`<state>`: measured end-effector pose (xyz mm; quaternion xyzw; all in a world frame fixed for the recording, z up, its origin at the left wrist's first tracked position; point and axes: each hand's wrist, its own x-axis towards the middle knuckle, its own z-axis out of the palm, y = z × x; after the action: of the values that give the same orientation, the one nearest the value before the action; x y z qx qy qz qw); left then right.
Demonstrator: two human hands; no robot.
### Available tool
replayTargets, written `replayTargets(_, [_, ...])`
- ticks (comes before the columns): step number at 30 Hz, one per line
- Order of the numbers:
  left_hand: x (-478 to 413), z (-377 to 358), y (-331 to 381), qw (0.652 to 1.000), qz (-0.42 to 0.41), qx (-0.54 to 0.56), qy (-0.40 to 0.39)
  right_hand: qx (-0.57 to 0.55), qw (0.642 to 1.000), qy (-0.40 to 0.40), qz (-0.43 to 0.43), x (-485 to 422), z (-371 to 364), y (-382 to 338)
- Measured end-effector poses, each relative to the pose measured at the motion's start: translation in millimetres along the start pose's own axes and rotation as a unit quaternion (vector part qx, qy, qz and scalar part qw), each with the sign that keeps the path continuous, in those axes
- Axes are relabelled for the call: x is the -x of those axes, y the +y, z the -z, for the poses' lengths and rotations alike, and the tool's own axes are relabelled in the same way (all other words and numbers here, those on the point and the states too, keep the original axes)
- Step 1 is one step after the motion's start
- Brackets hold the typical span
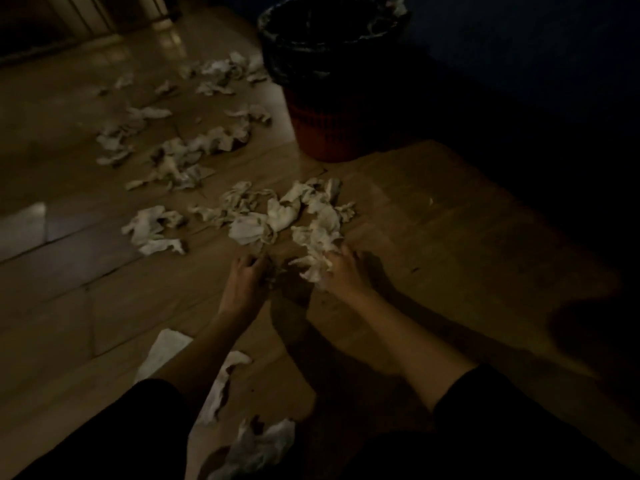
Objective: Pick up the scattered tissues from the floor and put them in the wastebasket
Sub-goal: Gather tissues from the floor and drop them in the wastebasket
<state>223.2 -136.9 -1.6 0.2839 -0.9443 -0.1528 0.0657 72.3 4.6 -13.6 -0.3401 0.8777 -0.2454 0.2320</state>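
- A round red plastic wastebasket [323, 133] lined with a black bag is seen standing on the dim, glossy wooden plank floor [433, 209]; its rim lies at the top of the view.
- Crumpled white paper tissues are scattered over the floor to the left of the wastebasket and in front of it.
- The nearest cluster of tissues [277, 213] lies just in front of the wastebasket's base, between it and the two hands.
- A second, looser spread of tissues [180, 150] is found to the left of the wastebasket, reaching back toward its upper rim.
- A small separate clump [152, 230] lies well left of the wastebasket and nearer the camera.
- The right hand [341, 271] is closed around a crumpled wad of tissue [317, 251], with the fingers curled over it; the wad still touches the cluster in front of the wastebasket.
- The left hand [246, 275] is lowered beside that cluster with fingers bent toward the floor; whether anything is pinched in it cannot be told in the poor light.
- Both forearms are bare, with dark sleeves [485, 403] pushed up.
- More flattened tissues [221, 386] lie far from the wastebasket, between the person's arms at the bottom of the view.
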Motion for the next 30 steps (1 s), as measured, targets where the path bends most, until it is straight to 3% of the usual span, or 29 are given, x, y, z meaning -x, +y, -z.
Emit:
replayTargets(2, [13,5,-12,1.000,0.003,-0.010,-0.007,0.038,0.998,-0.037,0.017,8,-29,-8])
replayTargets(5, [45,8,-38,0.999,0.029,-0.027,-0.019,0.088,0.991,0.050,0.092,31,-58,-11])
replayTargets(8, [84,9,-68,0.995,0.083,-0.046,-0.040,0.074,0.987,0.081,0.114,33,-65,-10])
replayTargets(11, [120,13,-86,0.989,0.132,-0.056,-0.043,0.066,0.988,0.038,0.133,27,-65,-32])
replayTargets(16, [165,8,-95,0.956,0.270,-0.049,-0.109,0.000,0.956,-0.081,0.282,88,-89,-71])
replayTargets(21, [166,-3,-93,0.968,0.242,0.017,-0.065,0.041,0.922,-0.222,0.316,168,-111,-63])
replayTargets(24, [161,-2,-91,0.974,0.219,0.051,-0.036,0.119,0.912,-0.199,0.339,194,-119,-52])
replayTargets(27, [151,4,-96,0.977,0.205,0.065,-0.012,0.158,0.887,-0.119,0.417,183,-124,-45])
replayTargets(30, [134,13,-98,0.973,0.216,0.081,0.003,0.114,0.895,-0.130,0.412,141,-109,-53])
